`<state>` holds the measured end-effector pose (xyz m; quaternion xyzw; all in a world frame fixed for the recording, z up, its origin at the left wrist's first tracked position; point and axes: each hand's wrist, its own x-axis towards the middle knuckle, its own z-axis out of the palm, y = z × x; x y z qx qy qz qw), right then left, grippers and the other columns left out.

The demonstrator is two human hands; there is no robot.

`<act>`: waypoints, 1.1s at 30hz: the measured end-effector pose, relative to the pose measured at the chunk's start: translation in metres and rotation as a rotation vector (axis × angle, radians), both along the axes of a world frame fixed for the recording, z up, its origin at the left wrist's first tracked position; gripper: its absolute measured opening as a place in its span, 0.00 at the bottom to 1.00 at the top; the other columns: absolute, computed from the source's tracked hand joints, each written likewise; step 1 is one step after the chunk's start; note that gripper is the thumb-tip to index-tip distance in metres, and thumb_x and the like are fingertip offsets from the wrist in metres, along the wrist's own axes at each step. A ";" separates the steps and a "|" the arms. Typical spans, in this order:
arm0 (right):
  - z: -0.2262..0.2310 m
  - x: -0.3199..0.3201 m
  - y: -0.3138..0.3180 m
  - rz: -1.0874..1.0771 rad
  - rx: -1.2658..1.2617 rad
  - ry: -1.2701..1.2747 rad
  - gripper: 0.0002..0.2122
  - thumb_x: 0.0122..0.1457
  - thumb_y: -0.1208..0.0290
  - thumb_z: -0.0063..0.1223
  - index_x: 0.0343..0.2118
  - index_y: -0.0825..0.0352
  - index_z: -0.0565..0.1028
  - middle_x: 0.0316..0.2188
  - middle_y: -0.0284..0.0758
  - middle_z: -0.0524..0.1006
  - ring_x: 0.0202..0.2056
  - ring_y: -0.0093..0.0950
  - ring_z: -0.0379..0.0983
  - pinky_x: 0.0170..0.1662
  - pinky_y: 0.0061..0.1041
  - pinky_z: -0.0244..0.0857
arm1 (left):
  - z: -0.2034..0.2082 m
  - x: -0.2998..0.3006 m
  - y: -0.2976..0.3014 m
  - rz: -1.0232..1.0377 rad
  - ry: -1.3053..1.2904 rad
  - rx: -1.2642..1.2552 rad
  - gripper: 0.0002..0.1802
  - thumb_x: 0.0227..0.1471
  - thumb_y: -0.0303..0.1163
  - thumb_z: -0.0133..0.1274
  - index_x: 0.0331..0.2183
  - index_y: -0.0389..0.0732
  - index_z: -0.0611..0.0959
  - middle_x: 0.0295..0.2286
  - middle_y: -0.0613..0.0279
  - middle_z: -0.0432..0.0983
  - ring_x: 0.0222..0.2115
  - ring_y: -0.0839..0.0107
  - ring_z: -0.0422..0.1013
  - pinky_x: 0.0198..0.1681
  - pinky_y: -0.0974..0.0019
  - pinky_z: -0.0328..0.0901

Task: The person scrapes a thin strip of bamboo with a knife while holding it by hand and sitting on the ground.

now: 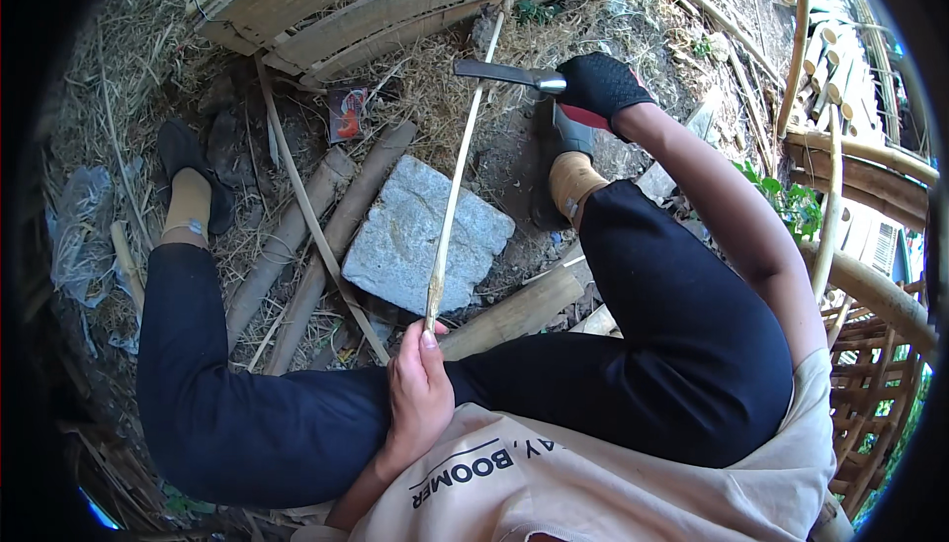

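Observation:
My bare left hand (pixel 420 386) is closed on the near end of a long, thin bamboo strip (pixel 460 166), between thumb and fingers. The strip slants away from me over a pale stone block (pixel 415 230) toward a slatted wooden panel. In a black and red glove, my right hand (pixel 603 87) grips a knife (pixel 499 73) by its handle, which the fingers mostly hide. The knife's dark blade points left and lies across the strip near its far end. Whether the edge touches the strip I cannot tell.
Bamboo poles (pixel 341 216) lie left of the stone, with a cut piece (pixel 519 315) nearer my leg. A slatted panel (pixel 435 18) bounds the far side. Cut bamboo (pixel 835 57) is piled at far right, above a bamboo frame (pixel 870 161). Straw, a red packet (pixel 347 114) and clear plastic (pixel 84 235) litter the ground.

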<state>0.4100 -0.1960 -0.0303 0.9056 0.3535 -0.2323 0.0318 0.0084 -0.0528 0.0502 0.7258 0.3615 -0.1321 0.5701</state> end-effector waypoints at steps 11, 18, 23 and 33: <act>0.029 -0.055 0.016 0.075 0.139 0.224 0.17 0.56 0.57 0.61 0.44 0.61 0.79 0.36 0.46 0.82 0.39 0.46 0.80 0.44 0.41 0.72 | 0.001 0.005 0.007 0.076 0.026 -0.035 0.12 0.67 0.31 0.41 0.40 0.36 0.78 0.19 0.54 0.69 0.18 0.63 0.66 0.25 0.58 0.60; 0.035 -0.083 0.026 0.168 0.008 0.317 0.11 0.54 0.60 0.59 0.35 0.61 0.82 0.30 0.45 0.82 0.38 0.45 0.80 0.43 0.41 0.72 | 0.001 0.005 0.003 0.056 -0.021 0.000 0.11 0.66 0.29 0.40 0.41 0.36 0.78 0.19 0.51 0.70 0.17 0.57 0.67 0.25 0.54 0.58; 0.026 -0.066 0.027 0.227 0.094 0.082 0.09 0.50 0.63 0.56 0.33 0.59 0.82 0.30 0.43 0.82 0.35 0.46 0.79 0.45 0.41 0.70 | -0.003 0.002 0.000 0.020 -0.064 0.040 0.14 0.69 0.32 0.37 0.42 0.37 0.77 0.16 0.65 0.60 0.17 0.75 0.58 0.23 0.64 0.56; 0.006 -0.042 0.018 0.224 0.020 0.033 0.11 0.50 0.61 0.56 0.34 0.60 0.82 0.32 0.46 0.82 0.38 0.47 0.80 0.44 0.44 0.73 | -0.003 -0.001 0.001 0.049 -0.063 0.044 0.14 0.68 0.31 0.38 0.41 0.36 0.78 0.16 0.64 0.61 0.17 0.75 0.59 0.23 0.64 0.56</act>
